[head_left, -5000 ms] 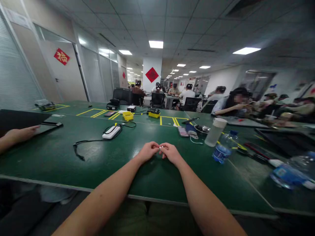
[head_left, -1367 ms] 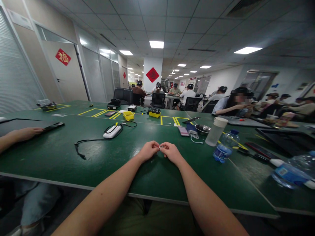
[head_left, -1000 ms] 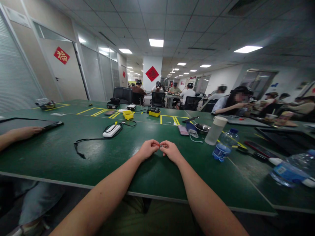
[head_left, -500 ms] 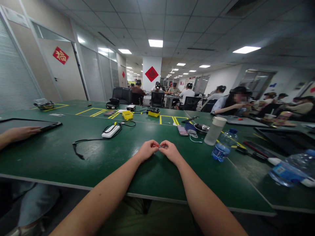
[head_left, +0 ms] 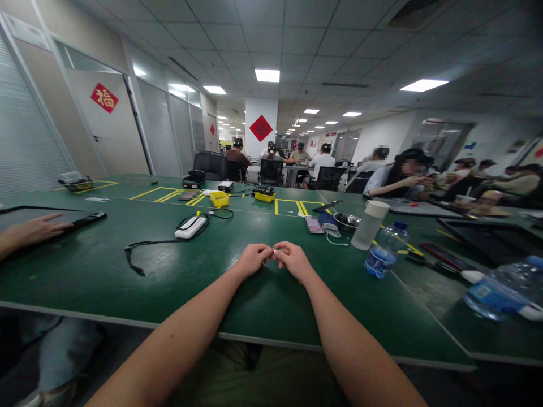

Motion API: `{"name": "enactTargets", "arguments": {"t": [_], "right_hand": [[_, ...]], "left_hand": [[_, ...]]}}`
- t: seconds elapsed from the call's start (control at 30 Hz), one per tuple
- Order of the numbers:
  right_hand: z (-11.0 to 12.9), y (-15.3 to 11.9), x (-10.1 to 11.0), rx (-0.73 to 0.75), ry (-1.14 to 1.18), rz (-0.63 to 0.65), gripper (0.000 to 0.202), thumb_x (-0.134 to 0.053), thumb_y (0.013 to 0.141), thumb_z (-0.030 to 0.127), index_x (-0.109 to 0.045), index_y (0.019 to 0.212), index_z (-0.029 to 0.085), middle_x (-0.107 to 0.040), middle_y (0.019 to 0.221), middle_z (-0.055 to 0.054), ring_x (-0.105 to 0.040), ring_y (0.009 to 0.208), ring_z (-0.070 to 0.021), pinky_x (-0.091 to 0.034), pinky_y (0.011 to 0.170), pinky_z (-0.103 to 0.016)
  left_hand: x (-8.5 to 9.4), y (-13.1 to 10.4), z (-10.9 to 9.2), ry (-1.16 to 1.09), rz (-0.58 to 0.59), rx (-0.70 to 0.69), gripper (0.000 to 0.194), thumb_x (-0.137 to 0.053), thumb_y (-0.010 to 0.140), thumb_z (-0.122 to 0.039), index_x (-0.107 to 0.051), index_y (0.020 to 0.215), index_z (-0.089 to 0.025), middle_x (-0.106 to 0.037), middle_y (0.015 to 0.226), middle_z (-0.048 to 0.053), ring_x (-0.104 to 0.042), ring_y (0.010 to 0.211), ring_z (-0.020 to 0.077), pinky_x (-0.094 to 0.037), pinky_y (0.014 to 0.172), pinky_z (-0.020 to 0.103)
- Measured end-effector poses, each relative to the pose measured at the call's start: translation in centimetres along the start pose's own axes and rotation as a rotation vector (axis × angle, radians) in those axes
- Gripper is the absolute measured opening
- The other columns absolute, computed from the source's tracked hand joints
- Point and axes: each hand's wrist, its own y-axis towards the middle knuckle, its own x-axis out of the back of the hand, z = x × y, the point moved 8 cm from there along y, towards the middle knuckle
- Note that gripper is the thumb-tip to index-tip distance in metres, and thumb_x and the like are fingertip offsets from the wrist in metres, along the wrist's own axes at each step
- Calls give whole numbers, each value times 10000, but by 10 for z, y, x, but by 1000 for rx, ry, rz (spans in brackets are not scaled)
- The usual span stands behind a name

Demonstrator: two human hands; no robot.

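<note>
My left hand (head_left: 254,258) and my right hand (head_left: 292,260) meet fingertip to fingertip just above the green table (head_left: 169,294). Both are closed in a pinch. Between the fingertips shows a tiny object (head_left: 274,250) with red and silvery bits, too small to name and mostly covered by the fingers. Left of my hands lies a white power bank (head_left: 190,227) with a black cable (head_left: 153,243) trailing from it.
On the right stand a frosted bottle (head_left: 367,229), a blue-labelled water bottle (head_left: 384,251) and a larger bottle (head_left: 500,291). A metal bowl (head_left: 347,220) and yellow trays (head_left: 219,199) sit farther back. At far left, another person's hand (head_left: 38,229) rests over a black tablet (head_left: 89,215).
My fingers have shifted slightly around the small object, and the right fingertips sit a little higher. At far left, the other person's fingers have spread over the tablet.
</note>
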Motion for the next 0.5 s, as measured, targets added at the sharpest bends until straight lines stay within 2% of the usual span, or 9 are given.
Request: {"name": "enactTargets", "arguments": {"t": [0.2, 0.37, 0.5], "right_hand": [[-8, 2, 1, -76, 63, -35, 263, -536, 797, 318, -590, 981, 138, -698, 745, -64, -591, 455, -114, -420, 447, -224], [-3, 0, 1, -68, 60, -28, 240, -551, 775, 286, -586, 967, 147, -686, 729, -38, -579, 455, -99, -405, 438, -206], [1, -1, 0, -43, 32, -4, 247, -556, 763, 266, -586, 978, 149, -662, 681, -15, -568, 460, -98, -406, 447, -208]], "left_hand": [[1, -2, -1, -42, -13, 64, 337, -522, 797, -417, -692, 799, -125, -657, 657, 28, -519, 535, 106, -401, 522, 211], [0, -3, -5, -153, -24, 62, 277, -567, 772, -372, -678, 823, -123, -686, 765, 53, -543, 571, 105, -421, 516, 206], [0, -3, -3, -206, -18, 55, 246, -609, 746, -320, -649, 880, -118, -686, 772, 58, -559, 562, 104, -429, 510, 207]]}}
